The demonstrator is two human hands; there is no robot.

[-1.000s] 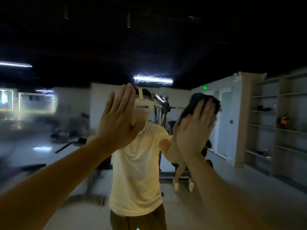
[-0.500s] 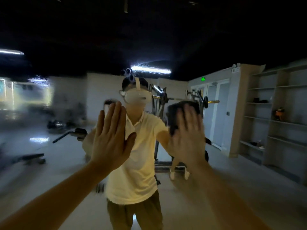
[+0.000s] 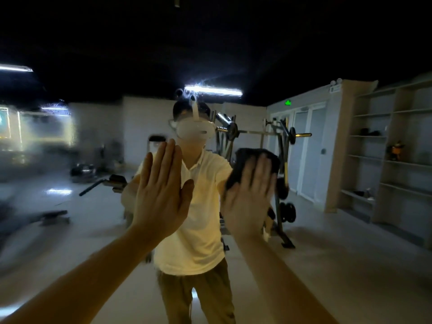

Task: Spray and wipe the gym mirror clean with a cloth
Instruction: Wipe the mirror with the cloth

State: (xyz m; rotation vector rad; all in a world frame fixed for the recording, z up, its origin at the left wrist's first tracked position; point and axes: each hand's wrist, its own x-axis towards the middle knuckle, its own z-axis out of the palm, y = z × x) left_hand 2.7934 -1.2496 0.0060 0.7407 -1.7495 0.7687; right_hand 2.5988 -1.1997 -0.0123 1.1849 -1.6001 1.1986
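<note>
1. Mirror [image 3: 327, 230] fills the view; haze and droplets at its upper left, centre and right look clear.
2. Right hand [image 3: 250, 197] presses cloth [image 3: 254, 160] flat mid-mirror.
3. Left hand [image 3: 161, 190] empty, fingers straight, together.
4. Left: wipe the left side.

pale floor [image 3: 327, 265], weight rack [image 3: 284, 206] on it

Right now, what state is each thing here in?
Left hand: open, flat, fingers together, empty.
Right hand: spread flat, pressing the cloth.
Cloth: dark, bunched under the right hand against the mirror.
Mirror: hazy and smeared on the left, clearer on the right.
</note>
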